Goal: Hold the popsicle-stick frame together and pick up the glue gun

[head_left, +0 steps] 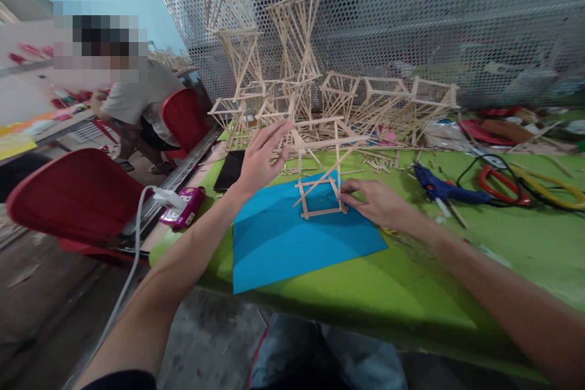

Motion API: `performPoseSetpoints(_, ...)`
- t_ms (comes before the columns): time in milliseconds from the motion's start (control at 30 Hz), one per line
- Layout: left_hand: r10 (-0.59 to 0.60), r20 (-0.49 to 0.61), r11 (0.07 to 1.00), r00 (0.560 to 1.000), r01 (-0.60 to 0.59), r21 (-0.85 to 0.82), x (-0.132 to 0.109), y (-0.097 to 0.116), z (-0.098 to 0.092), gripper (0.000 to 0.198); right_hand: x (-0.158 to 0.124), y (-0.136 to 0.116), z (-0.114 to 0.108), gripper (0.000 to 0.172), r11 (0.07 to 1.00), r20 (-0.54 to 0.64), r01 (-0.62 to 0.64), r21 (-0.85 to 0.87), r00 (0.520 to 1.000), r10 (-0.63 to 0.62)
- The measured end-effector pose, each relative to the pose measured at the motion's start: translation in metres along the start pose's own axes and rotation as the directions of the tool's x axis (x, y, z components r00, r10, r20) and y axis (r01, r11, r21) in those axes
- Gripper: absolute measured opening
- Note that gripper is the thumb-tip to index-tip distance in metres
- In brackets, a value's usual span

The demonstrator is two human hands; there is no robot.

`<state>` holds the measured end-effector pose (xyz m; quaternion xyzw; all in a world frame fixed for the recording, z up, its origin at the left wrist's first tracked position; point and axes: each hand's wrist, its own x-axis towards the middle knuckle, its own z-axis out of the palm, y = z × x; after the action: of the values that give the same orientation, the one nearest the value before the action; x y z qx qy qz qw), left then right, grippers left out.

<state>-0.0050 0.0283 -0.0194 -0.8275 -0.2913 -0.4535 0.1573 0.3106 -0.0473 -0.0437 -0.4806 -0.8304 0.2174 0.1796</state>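
Observation:
A small frame of wooden sticks (320,177) stands on a blue sheet (292,237) on the green table (411,280). My right hand (372,201) rests beside the frame's lower right corner, fingers curled and pinching at a stick there. My left hand (260,158) is raised above the sheet's left part, fingers stretched out and apart, holding nothing, close to the frame's upper sticks.
Several taller stick towers (297,42) and loose sticks crowd the back by a perforated metal screen (411,24). A blue glue gun (445,192), red-handled scissors (500,186) and cables lie right. A black phone (228,170), a pink device (183,210), red chairs and a seated person are left.

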Motion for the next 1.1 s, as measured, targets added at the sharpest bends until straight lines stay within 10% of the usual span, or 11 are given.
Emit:
performPoseSetpoints(800, -0.046, -0.128, 0.989, 0.991, 0.027, -0.147, 0.004, 0.000, -0.017, 0.036, 0.000, -0.001, -0.003, 0.028, 0.999, -0.042, -0.033, -0.017, 0.999, 0.032)
performPoseSetpoints(900, -0.061, 0.072, 0.948, 0.996, 0.080, -0.309, 0.010, -0.004, -0.038, 0.019, 0.000, -0.002, -0.004, 0.028, 0.999, -0.028, -0.036, -0.017, 0.999, 0.036)
performPoseSetpoints(967, 0.019, 0.454, 0.882, 0.891, 0.198, -0.427, 0.015, -0.003, -0.048, 0.023, 0.000, -0.001, -0.003, 0.028, 0.999, -0.019, -0.047, -0.022, 0.999, 0.047)
performPoseSetpoints(1033, 0.116, 0.773, 0.814, 0.624, 0.387, -0.434, 0.019, 0.001, -0.050, 0.024, 0.001, 0.000, -0.003, 0.029, 0.998, -0.012, -0.054, -0.028, 0.999, 0.053)
performPoseSetpoints(1100, 0.164, 0.868, 0.797, 0.468, 0.456, -0.396, 0.020, 0.010, -0.045, 0.031, 0.001, 0.001, -0.003, 0.031, 0.998, -0.007, -0.055, -0.034, 0.998, 0.055)
